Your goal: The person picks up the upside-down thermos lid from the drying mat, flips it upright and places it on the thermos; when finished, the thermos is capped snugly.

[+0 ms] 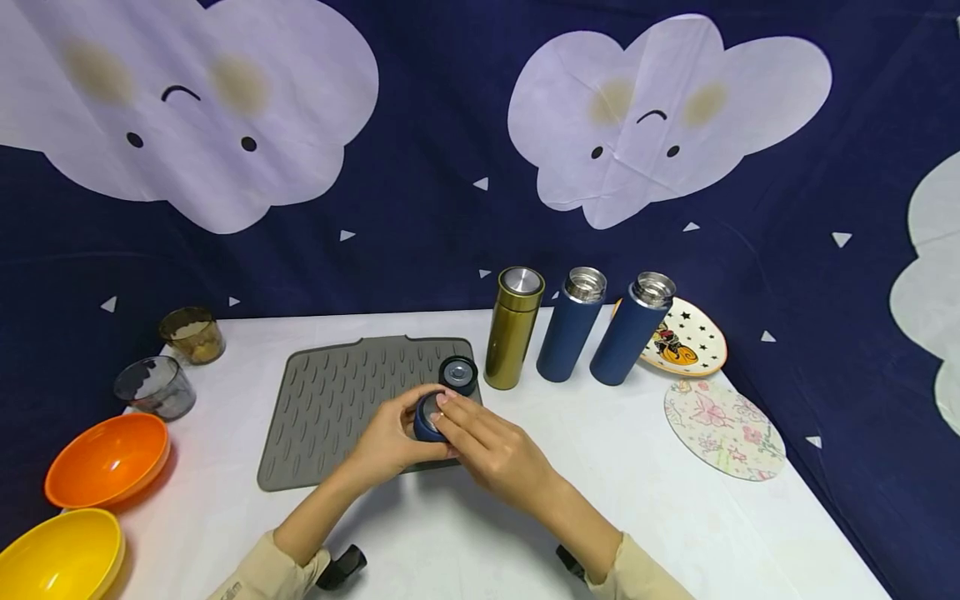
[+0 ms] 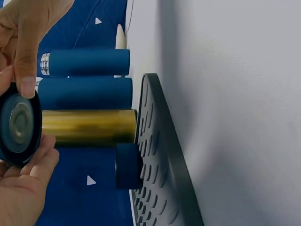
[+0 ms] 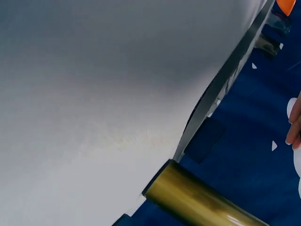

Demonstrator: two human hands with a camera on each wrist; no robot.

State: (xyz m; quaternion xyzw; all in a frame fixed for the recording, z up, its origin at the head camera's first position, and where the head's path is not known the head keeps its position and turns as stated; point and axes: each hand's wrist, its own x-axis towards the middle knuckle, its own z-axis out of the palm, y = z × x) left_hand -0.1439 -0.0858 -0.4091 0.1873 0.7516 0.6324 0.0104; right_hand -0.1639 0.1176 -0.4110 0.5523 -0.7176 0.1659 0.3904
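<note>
Above the grey drying mat, both hands hold a dark blue bottle lid point(image 1: 427, 419). My left hand point(image 1: 392, 435) grips it round the side, thumb toward me and fingers on the far side. The right hand point(image 1: 491, 446) lays its fingers over the lid's top and right edge; in the left wrist view its thumb and fingers pinch the rim. That view also shows the round, pale inside of the lid point(image 2: 19, 123). A second dark lid point(image 1: 458, 375) rests on the mat's right edge, inner side up. Two blue bottles point(image 1: 572, 327) point(image 1: 632, 331) stand lidless, their steel mouths showing.
A gold bottle point(image 1: 513, 333) with its lid on stands by the drying mat point(image 1: 322, 417). Rightward are a patterned plate point(image 1: 701, 337) and a round floral mat point(image 1: 725, 429). Two glasses point(image 1: 192, 336) point(image 1: 155, 388), an orange bowl point(image 1: 108, 458) and a yellow bowl point(image 1: 63, 554) line the left edge.
</note>
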